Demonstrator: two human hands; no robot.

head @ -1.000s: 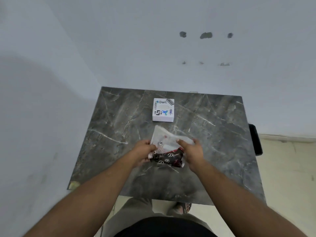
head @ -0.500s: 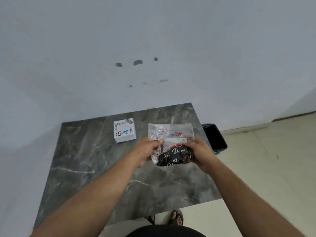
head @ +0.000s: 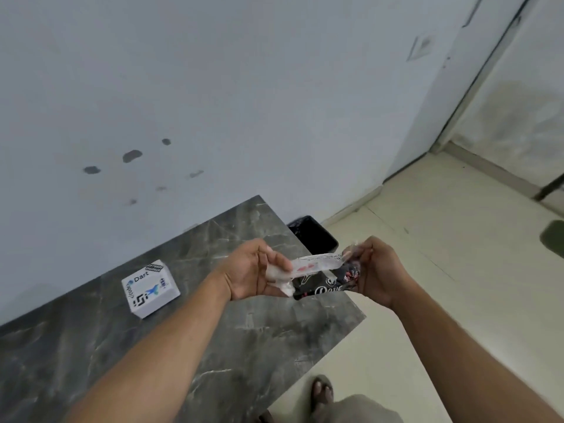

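A clear plastic bag [head: 316, 264] with red print holds a dark Dove packet [head: 328, 286]. I hold it in the air above the right edge of the grey marble table [head: 213, 331]. My left hand [head: 253, 273] grips the bag's left end with curled fingers. My right hand [head: 377, 270] pinches the bag's right end, beside the packet. The bag is stretched flat between the two hands.
A small white box [head: 150, 289] printed "Dart" lies on the table to the left of my hands. A black bin [head: 314, 235] stands on the floor behind the table's right corner. Pale tiled floor lies to the right. A foot [head: 322, 395] shows near the table's front corner.
The view has swung to the right. Both hands have carried the bag rightwards off the tabletop, and the bag has turned from upright to lying flat between them.
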